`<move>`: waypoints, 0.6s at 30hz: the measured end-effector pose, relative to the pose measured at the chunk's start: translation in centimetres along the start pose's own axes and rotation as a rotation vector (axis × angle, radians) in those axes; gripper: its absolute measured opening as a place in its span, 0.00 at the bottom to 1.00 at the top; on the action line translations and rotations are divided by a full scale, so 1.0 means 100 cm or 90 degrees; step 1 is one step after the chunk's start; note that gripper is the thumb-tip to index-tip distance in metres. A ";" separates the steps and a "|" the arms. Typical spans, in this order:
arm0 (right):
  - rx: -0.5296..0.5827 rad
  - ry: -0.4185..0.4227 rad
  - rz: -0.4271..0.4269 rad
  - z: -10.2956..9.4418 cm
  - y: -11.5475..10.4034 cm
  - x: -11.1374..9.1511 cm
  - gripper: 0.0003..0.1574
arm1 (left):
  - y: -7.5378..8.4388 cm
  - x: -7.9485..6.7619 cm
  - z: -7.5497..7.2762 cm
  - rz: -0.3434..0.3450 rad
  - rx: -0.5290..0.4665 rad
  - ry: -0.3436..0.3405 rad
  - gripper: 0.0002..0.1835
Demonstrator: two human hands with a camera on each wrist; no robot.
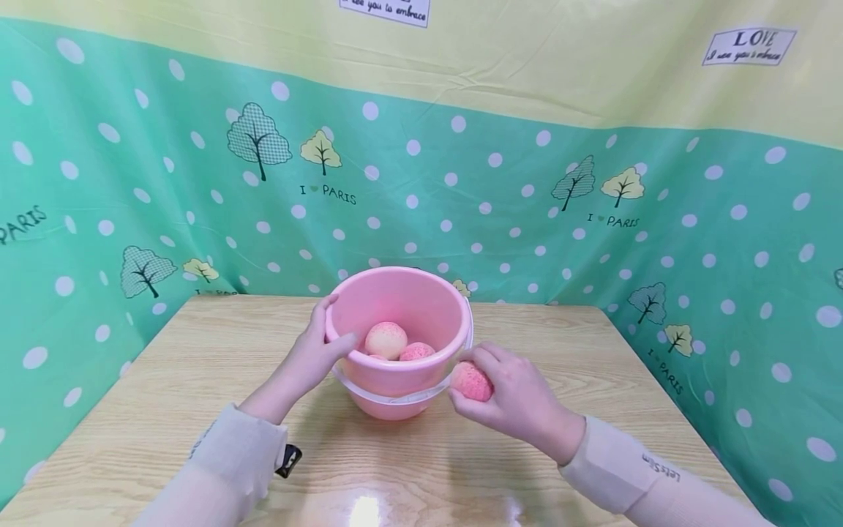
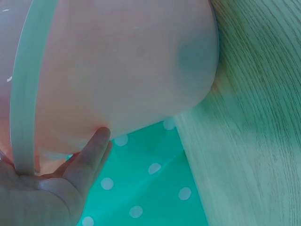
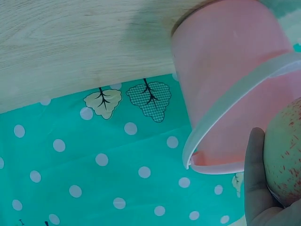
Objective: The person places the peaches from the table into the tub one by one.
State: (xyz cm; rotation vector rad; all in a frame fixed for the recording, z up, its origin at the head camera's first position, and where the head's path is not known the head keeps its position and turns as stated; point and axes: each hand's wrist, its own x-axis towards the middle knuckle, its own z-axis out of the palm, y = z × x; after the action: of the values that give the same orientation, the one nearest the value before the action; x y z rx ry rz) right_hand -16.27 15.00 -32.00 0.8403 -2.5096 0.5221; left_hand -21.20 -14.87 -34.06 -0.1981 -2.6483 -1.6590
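Observation:
A pink bucket stands on the table with its white handle lowered across the front. Inside it lie a few speckled pink balls, among them a paler peach and a pinker one, both peach-like. My left hand grips the bucket's left rim, thumb over the near edge; in the left wrist view its fingers press the bucket's outer wall. Just right of the bucket, my right hand holds another pink speckled peach-like ball between thumb and fingers, outside the rim.
The bucket stands around the middle of a light wooden table. Behind and at both sides hangs a green and yellow cloth with white dots and printed trees. A black clip sits at the left cuff.

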 end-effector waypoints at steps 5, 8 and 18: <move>0.006 0.018 -0.002 0.000 0.001 0.001 0.21 | 0.002 -0.001 0.000 0.002 -0.003 0.000 0.45; 0.013 0.029 -0.001 0.000 0.002 0.002 0.21 | 0.002 -0.001 0.000 0.004 -0.003 -0.001 0.45; 0.044 0.057 0.006 -0.002 0.003 0.005 0.22 | 0.000 0.001 0.001 -0.002 -0.001 0.000 0.45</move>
State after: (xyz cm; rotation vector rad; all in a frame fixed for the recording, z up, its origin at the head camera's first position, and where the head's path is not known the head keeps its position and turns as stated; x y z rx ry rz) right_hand -16.72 15.09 -31.61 0.8131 -2.4275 0.6378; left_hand -21.28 -14.80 -34.12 -0.1948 -2.6479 -1.6623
